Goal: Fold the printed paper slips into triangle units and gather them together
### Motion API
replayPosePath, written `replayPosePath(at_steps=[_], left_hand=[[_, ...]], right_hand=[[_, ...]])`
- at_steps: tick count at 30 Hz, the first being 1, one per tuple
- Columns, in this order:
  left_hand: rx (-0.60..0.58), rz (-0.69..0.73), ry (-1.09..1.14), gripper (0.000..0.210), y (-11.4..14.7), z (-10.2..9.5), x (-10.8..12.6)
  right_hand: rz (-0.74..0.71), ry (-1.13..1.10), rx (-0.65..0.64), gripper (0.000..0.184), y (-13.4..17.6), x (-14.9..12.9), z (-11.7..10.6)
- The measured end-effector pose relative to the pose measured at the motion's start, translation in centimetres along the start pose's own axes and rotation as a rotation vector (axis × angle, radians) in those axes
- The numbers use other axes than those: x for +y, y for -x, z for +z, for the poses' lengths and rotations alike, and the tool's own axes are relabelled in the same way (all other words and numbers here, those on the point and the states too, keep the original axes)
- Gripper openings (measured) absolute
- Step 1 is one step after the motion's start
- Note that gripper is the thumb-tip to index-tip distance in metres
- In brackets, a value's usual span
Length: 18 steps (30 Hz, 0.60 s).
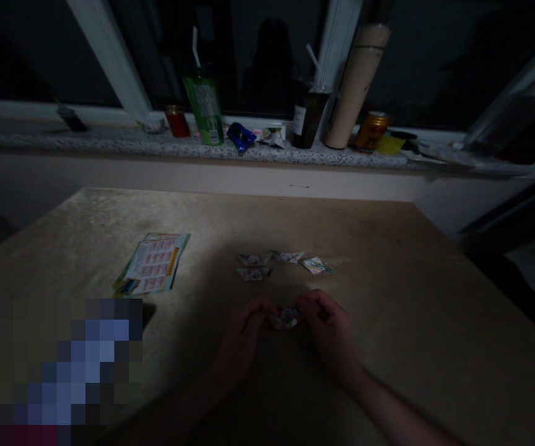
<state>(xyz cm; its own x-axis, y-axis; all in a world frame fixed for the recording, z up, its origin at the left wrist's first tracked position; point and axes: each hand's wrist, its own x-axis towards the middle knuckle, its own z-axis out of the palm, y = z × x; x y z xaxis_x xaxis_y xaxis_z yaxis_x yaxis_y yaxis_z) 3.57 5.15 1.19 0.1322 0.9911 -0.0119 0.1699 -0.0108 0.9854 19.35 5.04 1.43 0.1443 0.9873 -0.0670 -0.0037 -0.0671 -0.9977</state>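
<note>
Between my two hands is a small folded piece of printed paper (285,318), just above or on the tabletop. My left hand (247,325) pinches its left end with closed fingers. At its right end, my right hand (327,322) grips it between thumb and fingers. Beyond my hands lie several small folded paper pieces (254,273), diamond-like in outline and printed in colours. One of them, a paler folded piece (317,266), rests apart at the right of the group. Dim light hides the finer creases.
A stack of printed sheets (153,263) lies left on the wooden table (369,241). Pixelated blocks cover the lower left corner. Along the granite sill (123,142) stand a green carton (206,108), a dark cup (308,118), a tall pinkish flask (355,87) and a golden can (371,131).
</note>
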Motion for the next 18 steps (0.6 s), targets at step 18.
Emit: replayPosePath(at_steps=[18], left_hand=[[0.096, -0.244, 0.079, 0.036, -0.42, 0.83, 0.74]], right_hand=[[-0.025, -0.006, 0.008, 0.023, 0.40, 0.05, -0.05]])
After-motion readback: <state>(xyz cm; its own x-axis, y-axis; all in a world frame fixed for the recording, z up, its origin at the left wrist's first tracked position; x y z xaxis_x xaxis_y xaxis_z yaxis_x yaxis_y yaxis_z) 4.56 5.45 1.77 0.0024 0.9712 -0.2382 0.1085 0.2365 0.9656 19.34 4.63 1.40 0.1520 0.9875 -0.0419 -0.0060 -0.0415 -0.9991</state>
